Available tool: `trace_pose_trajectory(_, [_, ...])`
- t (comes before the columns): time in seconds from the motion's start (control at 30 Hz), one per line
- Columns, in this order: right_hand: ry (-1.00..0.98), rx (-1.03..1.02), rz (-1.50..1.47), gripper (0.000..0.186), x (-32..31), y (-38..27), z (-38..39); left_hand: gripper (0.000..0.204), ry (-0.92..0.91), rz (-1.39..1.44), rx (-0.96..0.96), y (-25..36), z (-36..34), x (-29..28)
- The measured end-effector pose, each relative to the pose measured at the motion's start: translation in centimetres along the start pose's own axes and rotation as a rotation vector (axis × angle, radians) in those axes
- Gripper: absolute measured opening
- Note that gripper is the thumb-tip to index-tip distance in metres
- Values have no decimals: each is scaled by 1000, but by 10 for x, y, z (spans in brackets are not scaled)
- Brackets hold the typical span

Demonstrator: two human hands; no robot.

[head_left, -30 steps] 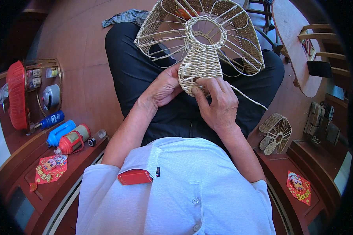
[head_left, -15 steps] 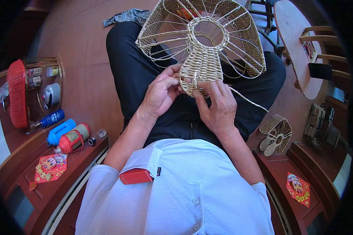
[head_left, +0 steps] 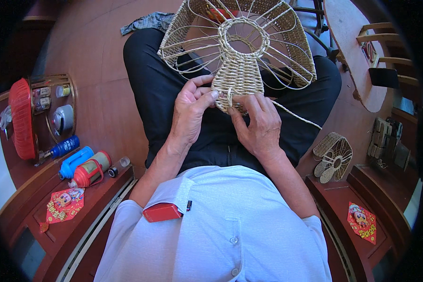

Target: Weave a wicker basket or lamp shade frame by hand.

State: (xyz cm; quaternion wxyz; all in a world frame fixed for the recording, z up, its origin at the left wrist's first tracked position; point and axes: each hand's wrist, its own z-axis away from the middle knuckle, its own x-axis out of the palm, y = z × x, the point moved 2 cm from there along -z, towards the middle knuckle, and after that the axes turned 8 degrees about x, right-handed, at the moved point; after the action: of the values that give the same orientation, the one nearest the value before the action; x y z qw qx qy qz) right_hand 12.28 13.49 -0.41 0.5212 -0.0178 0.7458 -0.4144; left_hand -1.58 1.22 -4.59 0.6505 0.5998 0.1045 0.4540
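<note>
A wicker piece of woven straw cord on a wire frame (head_left: 239, 75) rests across my lap. It has a round ring, spokes fanning out to a curved woven wall, and a tongue-shaped panel toward me. My left hand (head_left: 189, 110) pinches the panel's left lower edge between thumb and fingers. At the panel's lower end, my right hand (head_left: 258, 122) has thumb and forefinger closed by a small upright cord loop (head_left: 230, 96); its fingertips are partly hidden. A loose cord end (head_left: 298, 117) trails out to the right from behind my right hand.
At right, a smaller woven piece (head_left: 333, 157) stands near a red-brown bench. A pale board (head_left: 350, 51) lies at the upper right. On the left are a red basket (head_left: 21, 120), a blue thermos (head_left: 75, 161) and a red thermos (head_left: 91, 170). A grey cloth (head_left: 148, 22) lies on the floor.
The wicker piece has shifted slightly up and left in view. My left thumb now lies further onto the panel's edge; my right hand stays by the loop.
</note>
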Motion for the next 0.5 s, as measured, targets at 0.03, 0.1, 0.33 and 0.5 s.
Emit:
trace_pose_trajectory(0.03, [-1, -2, 2, 26, 0, 0, 0, 49, 7, -10, -7, -1, 0, -1])
trace_pose_trajectory(0.1, [-6, 5, -7, 25, 0, 0, -1, 54, 7, 56, -46, -2, -1, -4])
trace_pose_trajectory(0.33, [-16, 30, -13, 24, -2, -2, -1, 61, -164, 657, -246, -1, -8, 4])
trace_pose_trajectory(0.5, [14, 21, -24, 24, -1, -2, -2, 61, -32, 161, -38, -1, -5, 14])
